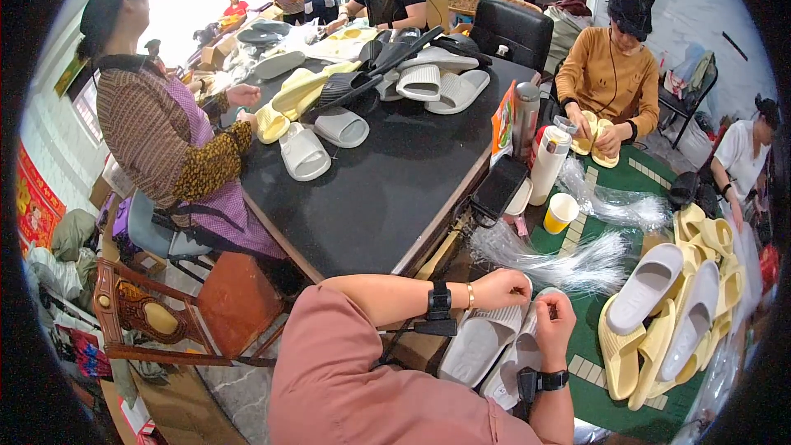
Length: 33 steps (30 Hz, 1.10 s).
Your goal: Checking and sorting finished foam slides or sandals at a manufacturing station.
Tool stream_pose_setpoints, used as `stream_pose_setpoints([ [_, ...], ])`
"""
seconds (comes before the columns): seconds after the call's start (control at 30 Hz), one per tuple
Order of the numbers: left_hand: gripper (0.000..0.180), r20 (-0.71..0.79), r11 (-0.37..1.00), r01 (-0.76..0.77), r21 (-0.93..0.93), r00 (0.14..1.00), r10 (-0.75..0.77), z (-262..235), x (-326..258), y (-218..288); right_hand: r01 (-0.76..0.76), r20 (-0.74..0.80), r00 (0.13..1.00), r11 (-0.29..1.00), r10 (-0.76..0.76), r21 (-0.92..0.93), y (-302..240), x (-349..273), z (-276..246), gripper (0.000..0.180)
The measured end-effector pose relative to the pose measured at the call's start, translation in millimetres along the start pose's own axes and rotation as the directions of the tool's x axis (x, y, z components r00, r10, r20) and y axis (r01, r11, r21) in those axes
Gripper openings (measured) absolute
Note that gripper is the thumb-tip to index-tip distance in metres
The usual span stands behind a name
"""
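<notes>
My left hand (501,289) and my right hand (555,321) are close together above a pair of grey slippers, both with curled, pinched fingers. What they hold, if anything, is too small to see. The nearer slipper (476,353) lies by my left wrist, its ribbed strap under the left hand. Its mate (512,367) is beside my right wrist, partly covered by it. Just beyond my hands, a bundle of clear plastic strands (577,262) spreads over the green mat (630,198).
A pile of yellow and grey slippers (659,305) stands to my right. Beyond the strands are a yellow cup (561,213), a white bottle (550,166) and a phone (499,188). A black table (395,198) bears more slippers; co-workers sit and stand around. A wooden chair (239,305) is at left.
</notes>
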<state>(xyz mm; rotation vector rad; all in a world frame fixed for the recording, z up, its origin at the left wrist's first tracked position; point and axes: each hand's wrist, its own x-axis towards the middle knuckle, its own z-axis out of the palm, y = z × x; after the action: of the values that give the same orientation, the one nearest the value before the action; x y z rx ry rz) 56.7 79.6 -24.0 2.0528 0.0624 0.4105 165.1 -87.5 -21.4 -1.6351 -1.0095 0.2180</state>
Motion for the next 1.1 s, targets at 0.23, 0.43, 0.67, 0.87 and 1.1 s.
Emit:
stream_pose_setpoints([
  [0.23, 0.012, 0.004, 1.0, 0.001, 0.03, 1.0, -0.001, -2, 0, 1, -0.051, 0.048, 0.998, 0.998, 0.05, 0.024, -6, 1, -2, 0.006],
  [0.43, 0.011, 0.005, 1.0, -0.01, 0.019, 1.0, 0.01, -1, 0, 1, 0.001, -0.035, 0.999, 0.999, 0.001, 0.044, 0, 0, 0, 0.006],
  [0.67, 0.01, 0.022, 1.0, 0.02, 0.02, 1.0, -0.021, -3, 0, 2, -0.077, 0.071, 0.995, 0.997, 0.075, 0.025, -7, 1, -2, 0.006],
  [0.87, 0.011, 0.08, 0.997, 0.066, 0.034, 0.994, -0.068, -3, 1, 2, 0.042, -0.026, 0.999, 0.998, -0.041, 0.035, 1, 0, -1, 0.006],
  [1.1, 0.011, 0.081, 0.997, 0.06, 0.049, 0.995, -0.064, -4, 1, 1, -0.008, 0.049, 0.999, 1.0, 0.008, -0.005, -14, 2, -2, 0.006],
])
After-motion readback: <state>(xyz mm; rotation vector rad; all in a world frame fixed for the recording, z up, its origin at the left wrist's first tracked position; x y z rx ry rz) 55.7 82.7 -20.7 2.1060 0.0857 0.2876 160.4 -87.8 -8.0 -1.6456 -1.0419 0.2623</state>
